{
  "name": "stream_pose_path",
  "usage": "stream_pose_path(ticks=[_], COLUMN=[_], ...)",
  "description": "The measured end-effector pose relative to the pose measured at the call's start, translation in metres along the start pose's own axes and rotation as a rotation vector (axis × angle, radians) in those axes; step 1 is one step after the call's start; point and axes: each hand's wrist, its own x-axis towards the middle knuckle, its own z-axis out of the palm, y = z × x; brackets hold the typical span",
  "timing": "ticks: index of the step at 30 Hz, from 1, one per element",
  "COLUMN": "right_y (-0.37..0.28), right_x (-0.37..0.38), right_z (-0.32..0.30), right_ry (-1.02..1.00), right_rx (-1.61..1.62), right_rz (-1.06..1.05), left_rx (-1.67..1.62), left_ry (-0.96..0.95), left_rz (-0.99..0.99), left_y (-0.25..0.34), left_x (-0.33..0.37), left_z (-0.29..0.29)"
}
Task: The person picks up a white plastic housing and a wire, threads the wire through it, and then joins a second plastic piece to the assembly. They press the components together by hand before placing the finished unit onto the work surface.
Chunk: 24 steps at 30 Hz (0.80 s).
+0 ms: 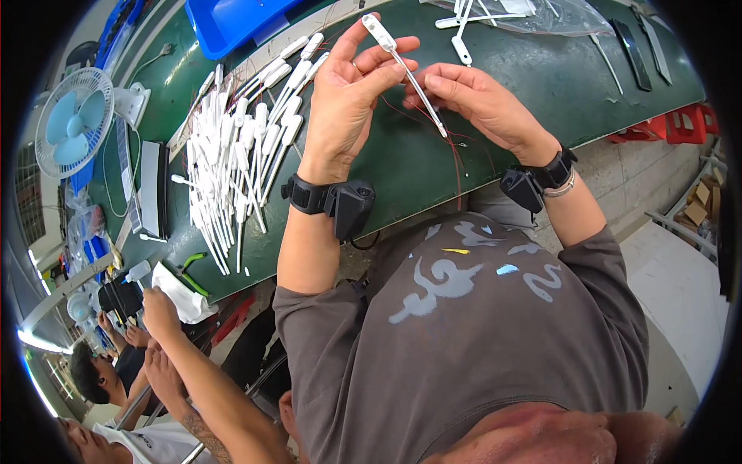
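Note:
My left hand (344, 100) is raised over the green table, thumb and fingers closed on a white stick (417, 87) shaped like a digital thermometer. Its wide oval head, with a hollow in it, points up and away; the thin shaft slants down to the right. Beside the shaft, my right hand (491, 108) has thumb and forefinger pinched together. What lies between those fingertips is hidden. Thin red wires (457, 174) trail around the shaft's lower end and below the right hand. Left of my left hand lies a big heap of similar white sticks (239, 155), some with red wires.
A blue tray (224, 31) stands at the far edge. More white sticks lie on a clear plastic bag (525, 22) at the far right. A fan (73, 120), green-handled pliers (193, 271) and a white cloth-like sheet (182, 294) are at left. A co-worker's arm (209, 394) reaches in there.

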Motion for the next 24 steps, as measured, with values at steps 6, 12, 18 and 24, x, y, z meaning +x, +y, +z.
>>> stream_pose_path(ticks=[6, 12, 18, 24], right_y=[0.003, -0.006, -0.034, -0.039], right_x=[0.0, -0.01, -0.008, -0.007], right_z=[-0.005, -0.003, -0.02, -0.029], right_ry=[-0.005, 0.271, 0.383, 0.667], right_rx=[0.154, -0.488, -1.084, -1.167], right_rz=[0.068, -0.217, -0.481, -0.669], left_rx=[-0.008, 0.131, 0.29, 0.16], left_ry=[-0.026, 0.016, -0.092, -0.087], left_rz=[-0.028, 0.002, -0.09, -0.143], left_y=[-0.001, -0.002, -0.008, -0.007], left_x=[0.001, -0.001, -0.003, -0.002], left_z=[-0.002, -0.001, 0.003, -0.001])
